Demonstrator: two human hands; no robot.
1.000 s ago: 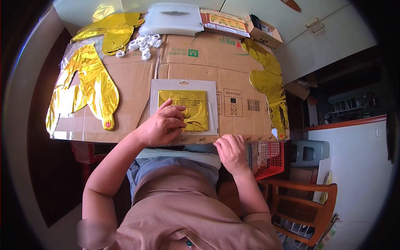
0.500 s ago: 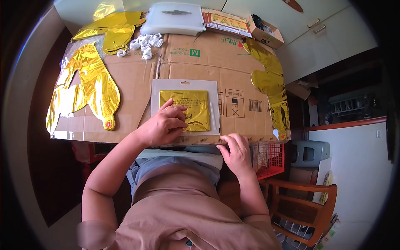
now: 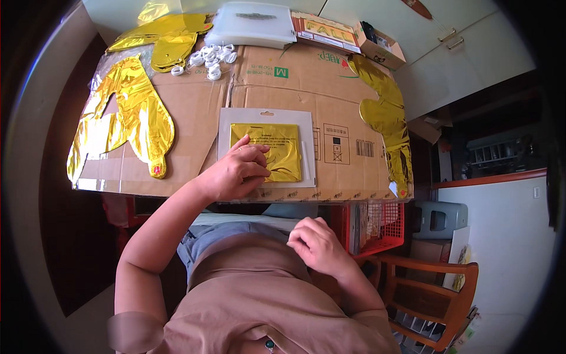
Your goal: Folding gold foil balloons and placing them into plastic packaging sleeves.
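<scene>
A flat clear packet with a white backing (image 3: pixel 224 147) lies near the front edge of the cardboard. A folded gold foil balloon (image 3: pixel 284 154) shows through it, with small dark print. My left hand (image 3: pixel 239 171) rests on the packet's lower left part, fingers apart and partly bent, gripping nothing. Off the table, in front of my belly, my right hand (image 3: pixel 318 243) is curled closed, and nothing shows between its fingers.
A flat gold foil balloon (image 3: pixel 141 112) lies on the left, more gold foil (image 3: pixel 174 50) behind it. Another gold balloon (image 3: pixel 383 112) lines the right edge. White ribbon rolls (image 3: pixel 211 58), a translucent plastic box (image 3: pixel 250 26), packs and a small carton (image 3: pixel 380 50) stand at the back. A red basket (image 3: pixel 386 227) is below.
My right hand has drawn back from the table's front edge toward my belly, and its fingers have curled in. My left hand stays on the packet. The view has shifted slightly.
</scene>
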